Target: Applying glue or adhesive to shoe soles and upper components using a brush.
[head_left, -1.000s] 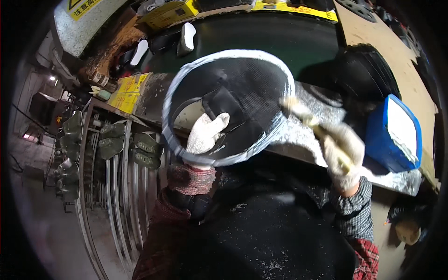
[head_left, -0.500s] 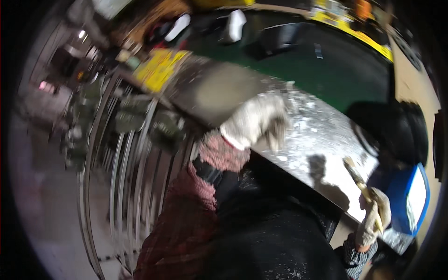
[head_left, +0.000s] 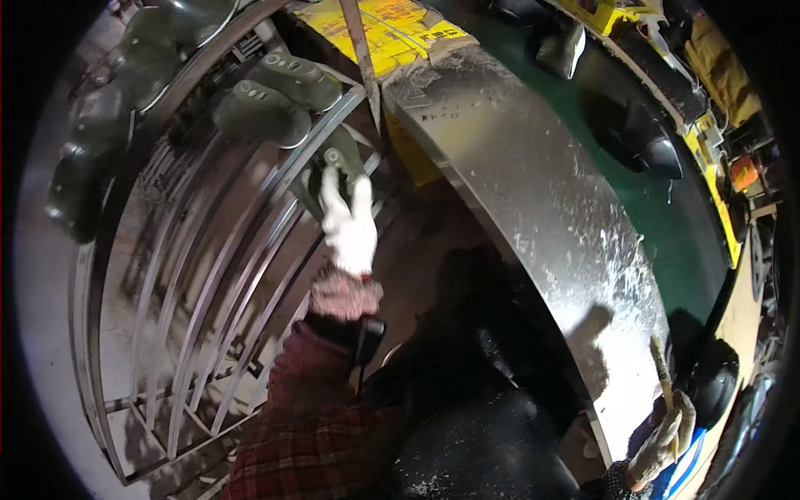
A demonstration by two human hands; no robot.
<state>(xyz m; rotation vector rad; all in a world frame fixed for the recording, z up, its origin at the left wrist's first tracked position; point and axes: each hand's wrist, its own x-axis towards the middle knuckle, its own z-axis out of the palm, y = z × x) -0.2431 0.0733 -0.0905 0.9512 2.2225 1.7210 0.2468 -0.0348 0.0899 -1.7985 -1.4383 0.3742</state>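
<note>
My left hand [head_left: 350, 237], in a whitish glove, reaches over the metal rack [head_left: 258, 242]. Its fingers are apart and lie over one end of a dark green shoe last [head_left: 337, 154]; a firm grip on it does not show. Two more dark green shoe lasts [head_left: 265, 115] lie just beyond, on the rack's bars. At the lower right my right hand [head_left: 664, 442], also gloved, is closed around a thin brush [head_left: 662, 367] with a pale wooden handle. The brush points up, over the near end of a metal worktop [head_left: 517, 175] smeared with white.
More dark green lasts [head_left: 83, 158] stand at the far left. A yellow printed sheet [head_left: 383, 33] lies at the worktop's far end. Beyond runs a green belt [head_left: 667, 242] bearing black shoes [head_left: 650, 150]. A blue-rimmed container [head_left: 687, 467] and a black rounded object [head_left: 715, 379] are beside my right hand.
My left hand has moved from over the worktop leftward to the last on the rack. The view has turned left. My right hand still holds the brush.
</note>
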